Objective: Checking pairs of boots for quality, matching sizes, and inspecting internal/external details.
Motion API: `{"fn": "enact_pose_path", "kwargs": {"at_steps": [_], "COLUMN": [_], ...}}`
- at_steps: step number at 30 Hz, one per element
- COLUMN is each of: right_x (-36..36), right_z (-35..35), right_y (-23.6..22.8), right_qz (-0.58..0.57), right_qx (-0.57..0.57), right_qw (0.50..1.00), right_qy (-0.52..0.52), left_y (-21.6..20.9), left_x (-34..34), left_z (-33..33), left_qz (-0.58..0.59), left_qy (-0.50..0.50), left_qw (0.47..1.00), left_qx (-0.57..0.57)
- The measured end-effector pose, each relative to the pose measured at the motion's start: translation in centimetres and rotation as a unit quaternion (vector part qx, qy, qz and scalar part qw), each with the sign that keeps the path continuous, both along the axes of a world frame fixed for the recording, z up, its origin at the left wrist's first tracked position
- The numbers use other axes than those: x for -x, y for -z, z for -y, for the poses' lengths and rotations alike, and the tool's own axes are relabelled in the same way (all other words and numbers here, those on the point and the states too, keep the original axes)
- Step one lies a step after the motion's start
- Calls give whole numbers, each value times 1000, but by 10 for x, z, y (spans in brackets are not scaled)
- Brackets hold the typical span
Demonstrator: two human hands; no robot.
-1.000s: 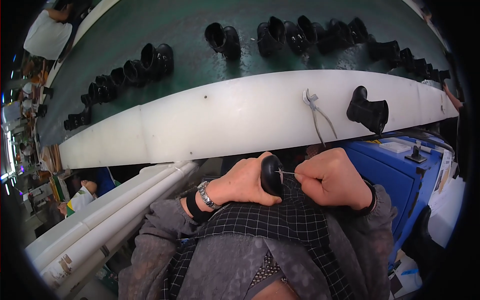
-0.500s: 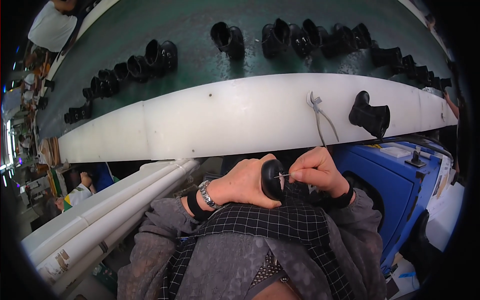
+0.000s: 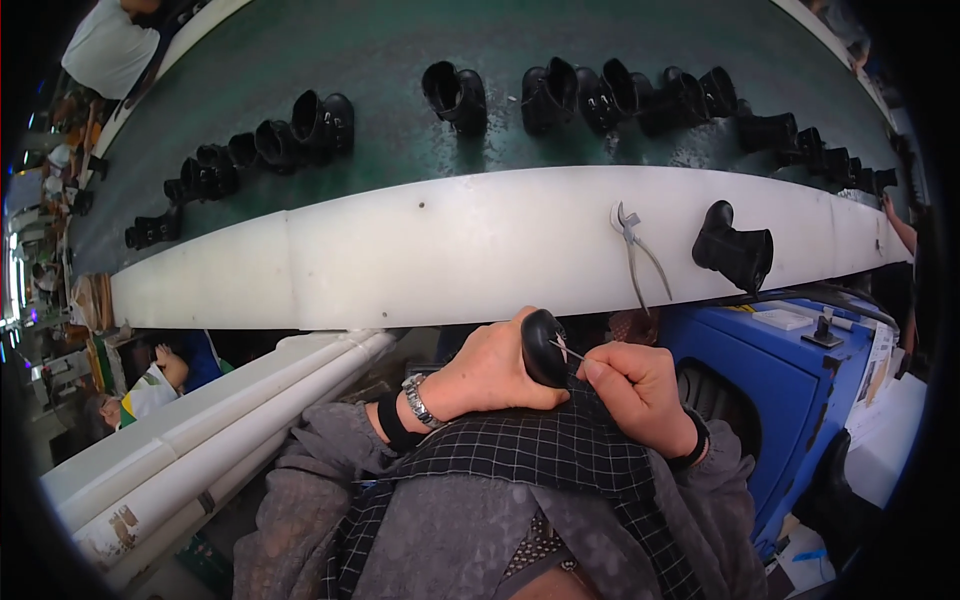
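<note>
Close in front of my body, my left hand [image 3: 488,368] is wrapped round a black boot [image 3: 541,347]; only its smooth rounded end shows, with a small pale patch on its right side. My right hand [image 3: 640,397] is closed on a thin metal pick [image 3: 572,353]. The pick's tip meets the boot at the pale patch, and its shaft slants down to my fingers. Most of the boot is hidden by my left hand and the dark checked apron [image 3: 520,450].
Metal pincers [image 3: 627,220] and another black boot [image 3: 735,250] lie on the white ledge [image 3: 400,260]. Beyond it, several black boots [image 3: 455,97] stand on a green conveyor belt [image 3: 400,150]. A blue machine [image 3: 750,370] is at my right, white pipes [image 3: 250,410] at my left.
My right hand has moved down and slightly right, and the pick now slants more steeply against the boot. The ledge and belt sit a little lower in the picture.
</note>
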State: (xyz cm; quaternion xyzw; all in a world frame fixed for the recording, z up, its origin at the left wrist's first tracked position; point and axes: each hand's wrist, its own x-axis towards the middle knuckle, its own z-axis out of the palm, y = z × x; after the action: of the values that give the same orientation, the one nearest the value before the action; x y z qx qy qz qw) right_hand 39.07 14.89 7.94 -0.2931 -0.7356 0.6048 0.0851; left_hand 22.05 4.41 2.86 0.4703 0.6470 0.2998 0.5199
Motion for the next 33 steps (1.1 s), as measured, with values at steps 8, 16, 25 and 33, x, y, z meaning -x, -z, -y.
{"fn": "enact_pose_path", "kwargs": {"at_steps": [8, 16, 25, 33], "right_x": [14, 22, 25, -4], "right_z": [-14, -9, -18, -53], "right_y": [19, 46, 53, 0], "right_qz": [-62, -101, -114, 4], "right_qx": [-9, 106, 276, 109], "right_qw": [996, 988, 954, 992], "right_qy": [-58, -40, 0, -57], "left_y": [17, 12, 16, 3], "left_x": [2, 12, 11, 12], "left_z": [6, 4, 5, 7], "left_qz": [92, 138, 85, 56], "left_qy": [-29, -20, -15, -15], "left_qw": [994, 990, 994, 998], "left_qx": [-60, -8, -62, -38]}}
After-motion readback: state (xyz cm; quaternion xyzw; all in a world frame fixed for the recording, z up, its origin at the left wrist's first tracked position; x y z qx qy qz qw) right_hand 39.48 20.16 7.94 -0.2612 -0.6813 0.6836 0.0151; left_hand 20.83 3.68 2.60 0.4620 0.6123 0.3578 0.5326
